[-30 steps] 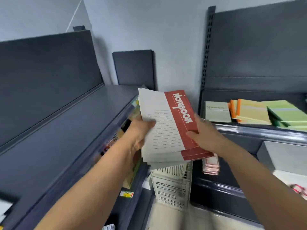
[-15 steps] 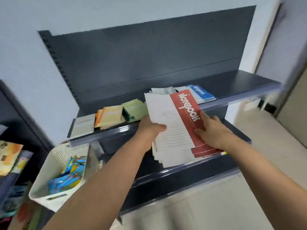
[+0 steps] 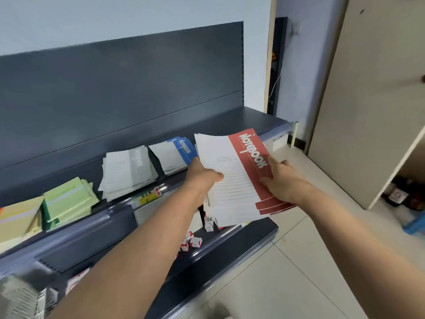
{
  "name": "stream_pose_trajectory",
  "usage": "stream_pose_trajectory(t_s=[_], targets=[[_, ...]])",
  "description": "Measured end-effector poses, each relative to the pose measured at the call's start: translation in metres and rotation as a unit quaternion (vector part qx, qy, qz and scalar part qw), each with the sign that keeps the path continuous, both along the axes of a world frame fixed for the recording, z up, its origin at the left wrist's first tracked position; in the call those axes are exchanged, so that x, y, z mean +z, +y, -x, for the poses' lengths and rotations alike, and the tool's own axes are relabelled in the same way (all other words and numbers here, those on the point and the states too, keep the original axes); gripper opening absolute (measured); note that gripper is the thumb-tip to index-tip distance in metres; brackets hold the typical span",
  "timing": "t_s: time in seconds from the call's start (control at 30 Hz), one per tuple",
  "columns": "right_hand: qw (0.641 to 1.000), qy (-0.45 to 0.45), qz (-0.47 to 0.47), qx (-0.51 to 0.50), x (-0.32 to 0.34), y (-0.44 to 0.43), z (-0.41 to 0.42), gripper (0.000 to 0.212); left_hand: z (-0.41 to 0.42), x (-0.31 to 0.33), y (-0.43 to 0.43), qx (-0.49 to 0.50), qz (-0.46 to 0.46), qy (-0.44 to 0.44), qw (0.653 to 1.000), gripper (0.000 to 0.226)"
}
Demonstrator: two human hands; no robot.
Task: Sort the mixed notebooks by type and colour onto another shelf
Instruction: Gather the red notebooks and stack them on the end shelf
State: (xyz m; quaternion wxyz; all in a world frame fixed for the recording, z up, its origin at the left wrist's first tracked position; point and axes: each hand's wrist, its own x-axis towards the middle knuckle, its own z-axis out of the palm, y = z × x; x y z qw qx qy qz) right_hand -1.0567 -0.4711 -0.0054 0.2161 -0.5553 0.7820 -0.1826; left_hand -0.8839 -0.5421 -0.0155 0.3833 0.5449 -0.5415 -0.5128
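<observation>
Placement step: red notebooks, at centre frame before the shelf, are gripped at both edges by curled fingers of left hand and right hand; setting-down right of blue pile is judged next.

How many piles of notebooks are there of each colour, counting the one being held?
Yellowish pile: 1
Green pile: 1
Grey pile: 1
Blue pile: 1
Red pile, held by left hand and right hand: 1
Total: 5
</observation>
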Motion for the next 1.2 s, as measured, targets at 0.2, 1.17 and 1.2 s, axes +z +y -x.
stream_pose_trajectory(t_s=[0.2,1.17,1.2], targets=[[1.000,0.023,-0.009,0.000,-0.005,-0.095,0.040,0.068,0.041,-0.014,-0.098,-0.001,-0.003,0.010,1.000,0.044],[0.980,0.141,-0.082,0.110,-0.042,-0.435,0.265,0.050,0.251,-0.060,-0.394,-0.004,-0.063,-0.218,0.974,0.068],[0.979,0.149,-0.081,0.118,-0.044,-0.438,0.269,0.052,0.254,-0.058,-0.396,-0.004,-0.061,-0.245,0.968,0.069]])
